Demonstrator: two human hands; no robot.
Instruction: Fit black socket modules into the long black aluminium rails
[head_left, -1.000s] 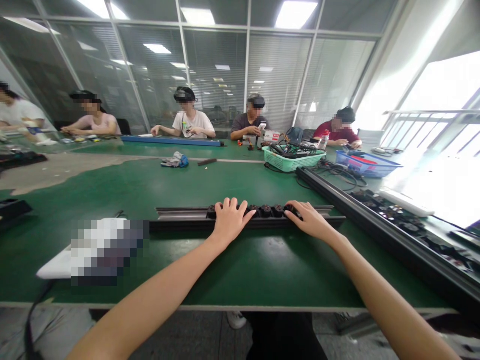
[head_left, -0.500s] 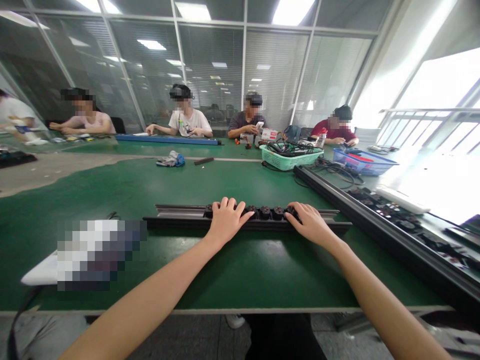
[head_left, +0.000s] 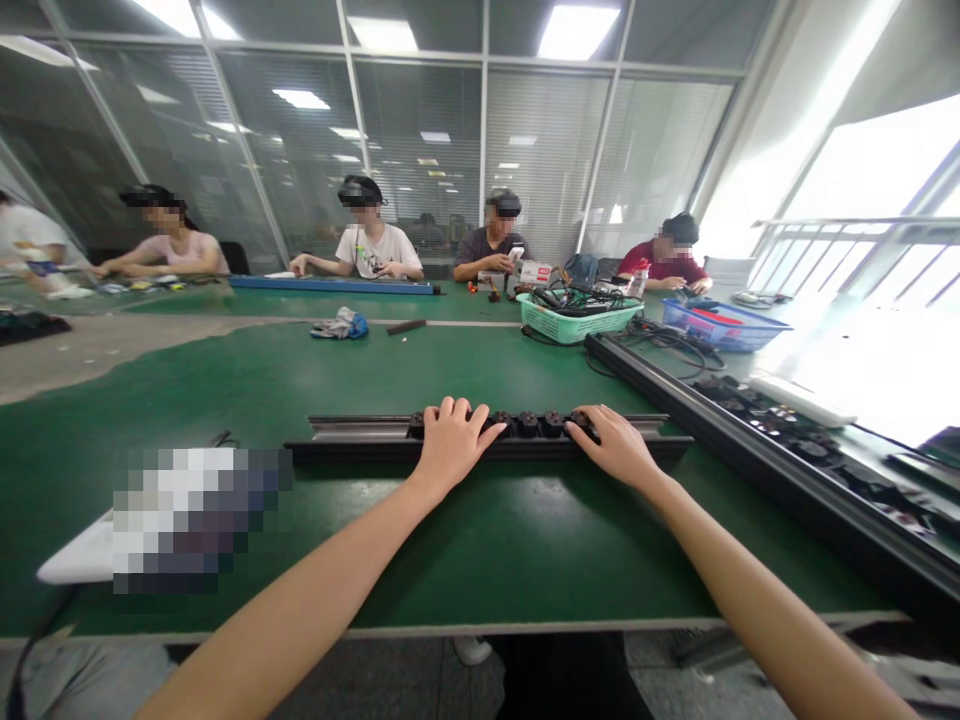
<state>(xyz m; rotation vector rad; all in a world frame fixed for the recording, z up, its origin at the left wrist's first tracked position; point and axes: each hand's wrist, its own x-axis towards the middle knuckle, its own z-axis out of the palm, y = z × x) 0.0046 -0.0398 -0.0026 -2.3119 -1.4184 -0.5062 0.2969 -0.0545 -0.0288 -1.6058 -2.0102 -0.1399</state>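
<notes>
Left hand (head_left: 454, 445) and right hand (head_left: 609, 442) on a row of round black pieces (head_left: 528, 425) in a black channel (head_left: 536, 453).
The channel lies crosswise on the green bench (head_left: 525, 560), before the person; the left hand covers part of the row, the right hand its right end; both hands have bent fingers, though whether they grip cannot be told; a long black rail (head_left: 739, 470) slants beside the channel's right end; farther back stands a green basket (head_left: 581, 322).

Left hand (head_left: 452, 442) and right hand (head_left: 616, 444) on black rail (head_left: 352, 453), black modules (head_left: 528, 425) between, green table (head_left: 525, 555)
</notes>
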